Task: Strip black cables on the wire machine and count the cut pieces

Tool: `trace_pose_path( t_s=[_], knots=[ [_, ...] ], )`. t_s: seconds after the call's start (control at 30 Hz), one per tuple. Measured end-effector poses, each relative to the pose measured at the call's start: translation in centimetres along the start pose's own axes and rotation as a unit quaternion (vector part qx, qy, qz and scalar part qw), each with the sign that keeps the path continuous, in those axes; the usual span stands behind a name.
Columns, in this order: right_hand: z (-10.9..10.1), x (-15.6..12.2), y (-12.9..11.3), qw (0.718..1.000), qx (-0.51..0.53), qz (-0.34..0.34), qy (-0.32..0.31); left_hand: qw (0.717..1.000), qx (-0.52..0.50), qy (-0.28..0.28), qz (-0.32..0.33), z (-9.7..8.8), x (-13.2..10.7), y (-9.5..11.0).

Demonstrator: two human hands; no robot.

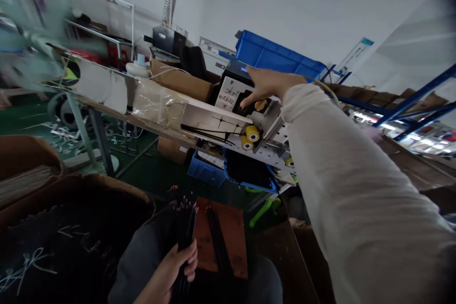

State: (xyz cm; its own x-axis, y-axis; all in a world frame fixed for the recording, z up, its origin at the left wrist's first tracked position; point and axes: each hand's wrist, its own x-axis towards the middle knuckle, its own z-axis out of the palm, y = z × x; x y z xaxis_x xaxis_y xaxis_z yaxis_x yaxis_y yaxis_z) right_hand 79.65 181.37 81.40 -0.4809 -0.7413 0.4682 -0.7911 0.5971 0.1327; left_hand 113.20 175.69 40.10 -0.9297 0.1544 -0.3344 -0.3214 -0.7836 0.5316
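Observation:
My right hand (267, 86) reaches out on a long white sleeve to a small machine (231, 118) with a white panel and two yellow rollers (249, 137). Its fingers curl down onto a dark part on top of the machine; nothing shows as held in them. My left hand (178, 266) is low by my lap, closed round a bundle of thin black strips (187, 228) that stand upward. More black strips lie on a brown board (228, 242) across my knees.
A long bench (117, 104) carries cardboard boxes, clear plastic wrap and a white spool. Blue bins stand behind (274, 57) and under (206, 171) the machine. Brown cartons sit at left, blue shelving at right. White scraps litter the green floor.

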Motion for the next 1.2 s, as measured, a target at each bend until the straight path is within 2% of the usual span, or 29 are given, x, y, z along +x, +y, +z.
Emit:
trace_pose_path(
  t_s=[0.07, 0.1, 0.17, 0.2, 0.27, 0.33, 0.37, 0.43, 0.47, 0.53, 0.6, 0.7, 0.8, 0.93, 1.03, 1.2],
  knots=[
    [-2.7, -2.3, -1.8, 0.999, -0.021, 0.017, -0.026, 1.000, 0.007, -0.011, 0.013, 0.1, -0.2, 0.3],
    [-4.0, -4.0, -3.0, 0.999, -0.032, 0.001, -0.005, 1.000, 0.012, -0.016, 0.017, 0.3, -0.4, 0.4],
    [-5.9, -8.3, -5.5, 0.997, 0.004, -0.035, 0.075, 0.999, 0.025, -0.024, 0.018, 0.7, -0.6, 0.7],
    [-6.4, -10.9, -6.7, 0.994, 0.045, -0.041, 0.095, 0.999, 0.032, -0.027, 0.015, 1.0, -0.7, 0.8],
    [-6.1, -16.5, -9.0, 0.984, 0.155, -0.040, 0.078, 0.998, 0.046, -0.031, 0.008, 1.7, -0.9, 1.0],
    [-4.0, -21.9, -10.5, 0.968, 0.250, -0.028, -0.001, 0.997, 0.063, -0.031, 0.006, 2.4, -1.1, 1.2],
    [-2.3, -24.3, -11.1, 0.956, 0.284, -0.018, -0.072, 0.997, 0.077, -0.030, 0.009, 2.7, -1.2, 1.3],
    [2.0, -28.3, -11.8, 0.913, 0.348, -0.012, -0.210, 0.994, 0.108, -0.028, 0.021, 3.3, -1.4, 1.3],
    [4.4, -29.9, -12.1, 0.894, 0.375, 0.010, -0.246, 0.992, 0.124, -0.027, 0.027, 3.6, -1.5, 1.2],
    [9.0, -32.2, -12.8, 0.871, 0.415, 0.072, -0.252, 0.987, 0.155, -0.021, 0.035, 4.0, -1.6, 1.0],
    [12.7, -33.4, -13.8, 0.838, 0.478, 0.125, -0.232, 0.984, 0.173, -0.011, 0.037, 4.3, -1.7, 0.6],
    [15.4, -34.1, -15.6, 0.781, 0.566, 0.190, -0.184, 0.984, 0.178, -0.004, 0.030, 4.7, -1.7, 0.0],
    [15.8, -34.2, -16.9, 0.741, 0.612, 0.228, -0.154, 0.984, 0.174, -0.009, 0.032, 5.1, -1.8, -0.3],
    [15.7, -34.5, -17.1, 0.695, 0.663, 0.237, -0.146, 0.985, 0.167, -0.012, 0.035, 5.3, -2.0, -0.4],
    [15.8, -34.9, -16.8, 0.688, 0.674, 0.226, -0.146, 0.983, 0.178, -0.012, 0.036, 5.1, -2.0, -0.6],
    [15.4, -35.0, -16.2, 0.721, 0.651, 0.216, -0.097, 0.982, 0.188, -0.016, 0.028, 5.0, -1.8, -1.1]
  ],
)
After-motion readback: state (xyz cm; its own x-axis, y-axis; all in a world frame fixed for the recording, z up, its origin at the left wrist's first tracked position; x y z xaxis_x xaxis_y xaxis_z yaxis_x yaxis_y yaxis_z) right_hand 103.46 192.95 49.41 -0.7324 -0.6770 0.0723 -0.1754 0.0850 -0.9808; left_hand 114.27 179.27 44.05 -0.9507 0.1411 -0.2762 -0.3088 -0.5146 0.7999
